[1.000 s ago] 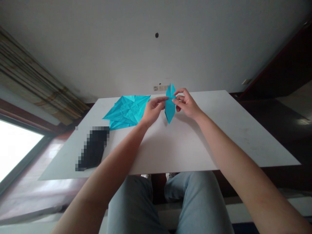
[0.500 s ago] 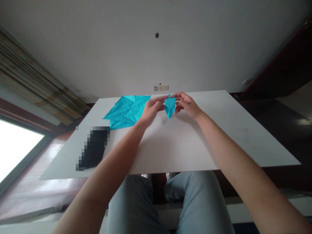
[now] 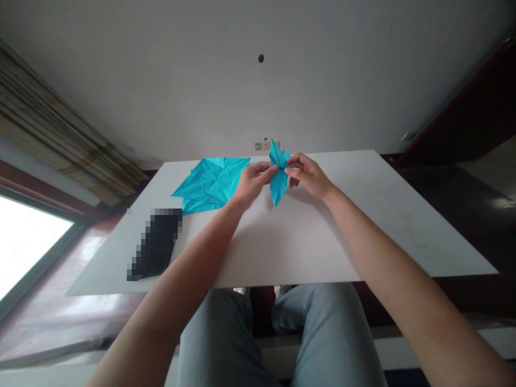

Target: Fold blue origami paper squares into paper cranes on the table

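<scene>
A folded piece of turquoise origami paper (image 3: 278, 188) is held above the table between my two hands, with one point up and another down. My left hand (image 3: 257, 180) pinches its left side near the middle, thumb on the near face. From the other side, my right hand (image 3: 307, 174) grips the paper's right edge between thumb and fingers. A small flap sticks up by the right fingertips. To the left of my left hand, a creased turquoise sheet (image 3: 209, 185) lies spread on the table.
The white table (image 3: 290, 247) stands against a grey wall with a socket panel (image 3: 264, 145). A dark, pixelated flat object (image 3: 157, 244) lies at the table's left. My knees are below the near edge. A curtain (image 3: 60, 129) hangs at the left.
The folded paper has opened out: an upper point now rises above my fingers and the lower point reaches further down. Both thumbs have come onto its near face. The spread sheet is unmoved.
</scene>
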A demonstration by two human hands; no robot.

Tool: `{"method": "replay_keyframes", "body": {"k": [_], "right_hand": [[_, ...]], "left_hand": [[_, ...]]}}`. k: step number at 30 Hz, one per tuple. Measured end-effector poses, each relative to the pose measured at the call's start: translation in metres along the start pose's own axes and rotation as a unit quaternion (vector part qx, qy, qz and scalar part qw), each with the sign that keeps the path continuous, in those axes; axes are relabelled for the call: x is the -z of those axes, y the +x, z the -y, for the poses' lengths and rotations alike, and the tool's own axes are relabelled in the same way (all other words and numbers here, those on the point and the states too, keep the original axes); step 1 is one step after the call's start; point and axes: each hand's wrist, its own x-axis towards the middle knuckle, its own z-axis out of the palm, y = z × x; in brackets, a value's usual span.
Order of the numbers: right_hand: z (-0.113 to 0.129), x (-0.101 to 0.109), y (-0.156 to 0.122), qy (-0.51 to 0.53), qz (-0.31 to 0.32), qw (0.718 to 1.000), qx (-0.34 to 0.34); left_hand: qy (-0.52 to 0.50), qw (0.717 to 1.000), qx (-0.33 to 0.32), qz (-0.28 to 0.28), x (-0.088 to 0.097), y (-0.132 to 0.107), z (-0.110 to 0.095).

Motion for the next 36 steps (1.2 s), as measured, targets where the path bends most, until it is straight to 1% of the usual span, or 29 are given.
{"method": "replay_keyframes", "body": {"k": [2, 4, 7, 10, 12, 14, 17, 19, 22, 25, 27, 29, 32, 34, 36], "right_hand": [[-0.001, -0.003, 0.001, -0.018, -0.001, 1.000, 0.016], [-0.003, -0.004, 0.001, -0.023, -0.003, 0.999, 0.028], [-0.005, -0.005, 0.000, -0.011, -0.014, 0.999, 0.036], [-0.007, -0.005, -0.001, -0.006, -0.023, 0.999, 0.035], [-0.008, -0.004, 0.000, -0.009, -0.021, 0.999, 0.035], [-0.008, -0.004, 0.001, -0.017, -0.017, 0.999, 0.035], [-0.005, -0.003, 0.001, -0.029, -0.025, 0.999, 0.030], [-0.002, -0.003, 0.000, -0.043, -0.032, 0.998, 0.024], [0.003, -0.002, 0.000, -0.080, -0.035, 0.996, 0.018], [0.004, -0.001, 0.001, -0.120, -0.060, 0.990, 0.035], [0.004, -0.001, 0.001, -0.135, -0.084, 0.986, 0.054], [0.004, -0.002, 0.001, -0.136, -0.087, 0.985, 0.063], [0.006, -0.003, 0.000, -0.127, -0.049, 0.990, 0.042], [0.006, -0.004, 0.000, -0.124, -0.030, 0.992, 0.023], [0.007, -0.004, -0.001, -0.125, -0.029, 0.992, 0.015]], "left_hand": [[0.010, 1.000, -0.006, -0.011, 0.000, 0.001, 0.003], [0.009, 0.999, -0.025, -0.020, -0.001, 0.002, 0.007], [-0.019, 0.998, -0.058, -0.028, -0.001, 0.003, 0.011], [-0.029, 0.996, -0.087, -0.023, -0.002, 0.004, 0.013], [-0.011, 0.993, -0.113, -0.018, -0.003, 0.004, 0.012], [0.011, 0.992, -0.125, -0.003, -0.003, 0.005, 0.011], [0.024, 0.994, -0.103, 0.024, -0.003, 0.004, 0.009], [0.034, 0.996, -0.082, 0.018, -0.002, 0.003, 0.007], [0.076, 0.994, -0.074, -0.023, 0.000, 0.001, 0.004], [0.133, 0.983, -0.101, -0.073, 0.001, 0.000, 0.001], [0.149, 0.978, -0.113, -0.087, 0.000, 0.000, 0.000], [0.120, 0.984, -0.109, -0.071, -0.002, 0.001, 0.001], [0.053, 0.994, -0.089, -0.043, -0.004, 0.003, 0.004], [0.036, 0.996, -0.071, -0.051, -0.003, 0.003, 0.005], [0.030, 0.997, -0.050, -0.058, -0.002, 0.002, 0.004]]}}
